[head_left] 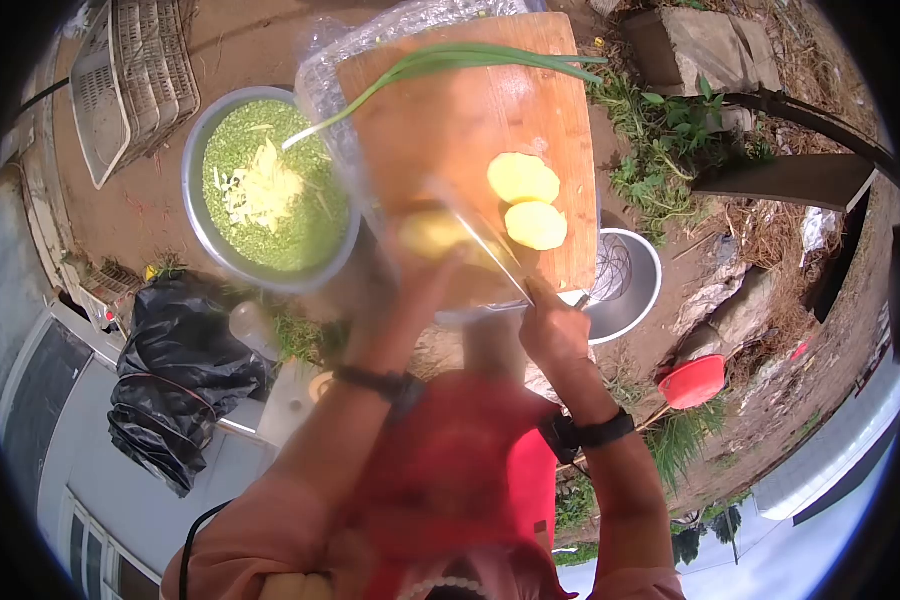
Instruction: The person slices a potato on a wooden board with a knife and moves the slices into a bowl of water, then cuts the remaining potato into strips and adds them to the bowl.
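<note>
My right hand (555, 328) is wrapped round the handle of a knife (488, 243), its blade slanting up and left over the wooden cutting board (450, 110). My left hand (438, 275) is blurred, its fingers at a peeled yellow potato (430, 233) on the near part of the board, left of the blade. Two cut yellow potato pieces (523, 179) lie flat to the right of the knife. Long green onion stalks (450, 60) stretch across the board's far end. Their white tip reaches over a metal bowl (198, 222) holding chopped greens and pale yellow strips (262, 190).
Right of the board stands a metal bowl (653, 290) with a wire whisk (612, 268) in it. A red plastic bowl (692, 382) is on the ground at right. Plastic crates (135, 80) stand far left, and a black plastic bag (175, 360) lies at near left.
</note>
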`<state>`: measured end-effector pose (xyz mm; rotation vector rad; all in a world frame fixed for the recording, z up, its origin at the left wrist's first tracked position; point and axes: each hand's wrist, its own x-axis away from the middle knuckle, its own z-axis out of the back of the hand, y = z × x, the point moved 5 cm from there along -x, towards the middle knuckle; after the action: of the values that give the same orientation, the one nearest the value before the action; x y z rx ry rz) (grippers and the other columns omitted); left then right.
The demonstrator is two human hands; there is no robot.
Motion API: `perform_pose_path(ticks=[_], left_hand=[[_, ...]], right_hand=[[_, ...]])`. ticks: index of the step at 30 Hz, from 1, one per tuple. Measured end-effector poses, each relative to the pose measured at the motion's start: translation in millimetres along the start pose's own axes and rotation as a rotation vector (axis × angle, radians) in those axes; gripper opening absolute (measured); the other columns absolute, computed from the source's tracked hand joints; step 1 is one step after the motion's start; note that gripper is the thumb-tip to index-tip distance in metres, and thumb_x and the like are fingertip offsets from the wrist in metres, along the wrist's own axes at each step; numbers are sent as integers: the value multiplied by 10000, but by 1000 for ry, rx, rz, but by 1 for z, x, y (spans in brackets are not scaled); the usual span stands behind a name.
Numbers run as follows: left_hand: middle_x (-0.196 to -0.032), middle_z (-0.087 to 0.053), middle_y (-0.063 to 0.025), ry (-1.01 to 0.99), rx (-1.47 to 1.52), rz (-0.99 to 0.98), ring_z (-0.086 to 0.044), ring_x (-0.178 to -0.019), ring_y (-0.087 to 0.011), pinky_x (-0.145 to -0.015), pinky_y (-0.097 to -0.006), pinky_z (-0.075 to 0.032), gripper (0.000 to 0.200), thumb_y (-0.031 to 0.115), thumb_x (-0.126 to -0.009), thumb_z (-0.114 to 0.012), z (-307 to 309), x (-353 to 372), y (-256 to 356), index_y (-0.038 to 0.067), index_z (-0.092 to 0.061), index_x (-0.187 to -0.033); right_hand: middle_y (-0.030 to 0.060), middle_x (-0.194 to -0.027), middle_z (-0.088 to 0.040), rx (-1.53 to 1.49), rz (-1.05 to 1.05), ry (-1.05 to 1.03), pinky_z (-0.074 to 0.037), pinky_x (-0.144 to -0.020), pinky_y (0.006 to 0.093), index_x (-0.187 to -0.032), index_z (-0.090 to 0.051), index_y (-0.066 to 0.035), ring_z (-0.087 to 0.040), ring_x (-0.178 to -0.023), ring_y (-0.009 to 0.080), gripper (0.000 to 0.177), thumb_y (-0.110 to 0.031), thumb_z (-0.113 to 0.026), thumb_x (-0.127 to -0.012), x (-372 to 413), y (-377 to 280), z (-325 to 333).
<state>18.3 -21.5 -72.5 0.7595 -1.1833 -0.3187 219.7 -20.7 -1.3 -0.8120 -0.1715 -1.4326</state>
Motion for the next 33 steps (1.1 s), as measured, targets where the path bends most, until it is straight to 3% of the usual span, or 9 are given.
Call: perform_pose_path(ticks=[3,6,9,12,18,24,27,30,33], left_hand=[[-1258,-371,-133,80,-172,-105,-430,-1139,-214,-949,-338,-424,977,113,-650,-799,2,-13,-11,37,-135,-1362],[-1250,-379,-122,90,-58,-95,-432,-1140,-203,-951,-333,-422,981,127,-632,-808,0,-16,-17,50,-150,-1356],[-1245,-381,-122,104,-190,-99,-435,-1140,-212,-947,-340,-431,972,102,-637,-800,0,-11,-9,59,-150,-1359],[-1272,-370,-151,24,29,-46,-437,-1149,-227,-977,-358,-392,947,78,-690,-761,-6,-4,-1,117,-112,-1379],[-1270,-357,-147,-23,109,100,-443,-1128,-225,-904,-347,-455,955,18,-689,-735,-6,1,2,139,-89,-1381],[-1256,-361,-147,9,81,138,-454,-1103,-224,-879,-348,-470,954,-23,-683,-710,-4,-2,-4,144,-82,-1381],[-1241,-378,-134,6,67,35,-457,-1111,-216,-914,-344,-461,975,38,-650,-775,-3,-5,-5,58,-119,-1372],[-1211,-401,-119,53,-46,-79,-465,-1103,-210,-905,-331,-464,991,32,-656,-766,-6,-6,7,69,-89,-1381],[-1214,-389,-123,35,-3,-35,-470,-1098,-215,-888,-324,-475,991,23,-677,-748,-8,-3,7,99,-65,-1391]], right_hand=[[120,-681,-628,21,-48,17,-477,-503,462,-1007,-548,-157,-618,-567,326,248,-109,-528,-765,34,-21,47],[126,-697,-635,39,-139,-56,-486,-541,466,-981,-543,-164,-625,-605,343,207,-123,-518,-779,46,-20,47],[134,-726,-644,91,-242,-224,-490,-597,474,-984,-543,-145,-630,-650,362,202,-127,-511,-785,40,-18,40],[177,-810,-657,46,-362,-390,-488,-715,484,-1099,-577,-144,-636,-760,375,309,-125,-485,-804,17,-21,33],[172,-812,-656,-6,-310,-243,-489,-724,471,-1044,-600,-119,-637,-780,371,262,-119,-494,-805,-28,10,-52],[150,-762,-653,-19,-35,30,-511,-621,435,-962,-639,-110,-641,-683,337,194,-148,-543,-798,-23,2,-36],[145,-739,-651,26,-102,-3,-510,-569,422,-932,-643,-119,-633,-645,337,170,-147,-550,-793,11,-29,24],[148,-754,-649,15,-183,-61,-496,-593,452,-947,-579,-125,-637,-678,333,197,-229,-589,-779,37,-36,46],[145,-766,-652,77,-240,-194,-498,-602,453,-946,-583,-113,-636,-664,345,203,-241,-589,-789,37,-31,38]])
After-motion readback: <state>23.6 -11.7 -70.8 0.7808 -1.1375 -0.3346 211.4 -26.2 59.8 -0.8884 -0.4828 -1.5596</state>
